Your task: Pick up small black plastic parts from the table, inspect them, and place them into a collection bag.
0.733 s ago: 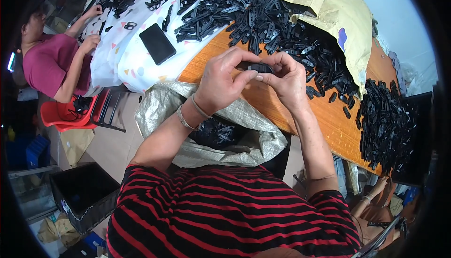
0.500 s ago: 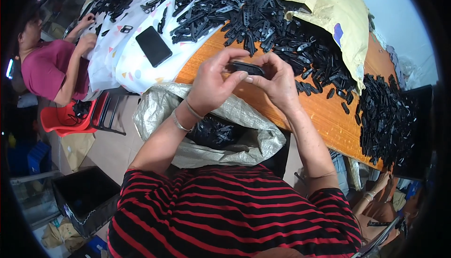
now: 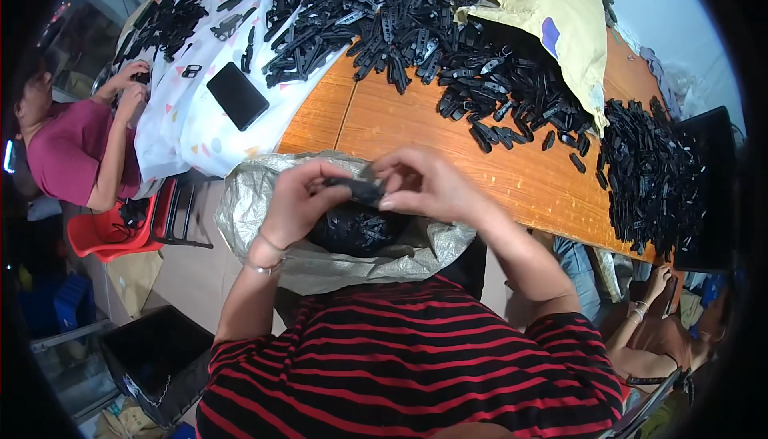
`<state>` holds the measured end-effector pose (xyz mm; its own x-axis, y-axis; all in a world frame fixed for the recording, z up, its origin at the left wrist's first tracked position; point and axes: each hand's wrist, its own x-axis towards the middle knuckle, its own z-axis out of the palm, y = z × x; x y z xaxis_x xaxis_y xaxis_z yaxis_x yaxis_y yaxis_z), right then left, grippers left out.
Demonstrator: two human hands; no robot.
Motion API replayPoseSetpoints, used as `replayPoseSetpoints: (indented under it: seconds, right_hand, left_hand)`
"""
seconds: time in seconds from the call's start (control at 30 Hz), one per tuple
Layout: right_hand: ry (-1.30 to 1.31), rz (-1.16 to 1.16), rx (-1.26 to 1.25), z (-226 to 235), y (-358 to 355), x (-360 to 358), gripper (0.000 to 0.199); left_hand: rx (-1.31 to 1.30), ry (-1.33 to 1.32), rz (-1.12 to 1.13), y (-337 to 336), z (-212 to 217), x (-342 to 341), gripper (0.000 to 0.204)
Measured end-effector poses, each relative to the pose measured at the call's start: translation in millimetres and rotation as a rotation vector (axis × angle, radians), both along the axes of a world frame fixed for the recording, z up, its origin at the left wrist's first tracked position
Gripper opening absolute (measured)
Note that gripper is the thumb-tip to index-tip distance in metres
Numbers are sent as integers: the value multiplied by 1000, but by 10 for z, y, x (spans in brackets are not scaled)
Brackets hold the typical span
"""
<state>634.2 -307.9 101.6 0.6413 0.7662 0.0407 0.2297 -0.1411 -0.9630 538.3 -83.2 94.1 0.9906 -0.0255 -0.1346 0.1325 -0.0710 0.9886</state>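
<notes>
Part (image 3: 364, 191) — between hands (image 3: 432, 185), over sack (image 3: 242, 199)

A workshop is being suggested: a wooden table (image 3: 400, 123) is being partly covered by heaps of black parts (image 3: 656, 175), a dark piece (image 3: 364, 190) is being handled above an open woven sack (image 3: 248, 199), and another is being handled by a co-worker (image 3: 76, 151).

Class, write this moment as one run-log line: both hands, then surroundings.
left hand: holds black part | right hand: at its right end, grip blurred | below: open woven sack | ahead: wooden table
</notes>
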Motion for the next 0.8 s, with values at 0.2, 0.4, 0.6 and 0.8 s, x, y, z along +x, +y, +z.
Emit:
replayPoseSetpoints:
  seconds: [0.2, 0.4, 0.6, 0.8]
  right_hand:
    - [-777, -381, -410, -238, -451, 686, 12]
    - [-968, -317, -703, -394, -339, 1053, 23]
    - [-893, -100, -482, -326, -208, 1065, 30]
    - [-764, -294, -307, -352, -388, 1134, 25]
  left_hand:
    - [652, -262, -70, 99, 126, 50, 26]
    - [921, -656, -35, -201, -137, 1172, 20]
    - [1197, -702, -144, -237, -367, 1895, 19]
    - [1197, -828, -159, -244, -351, 1857, 15]
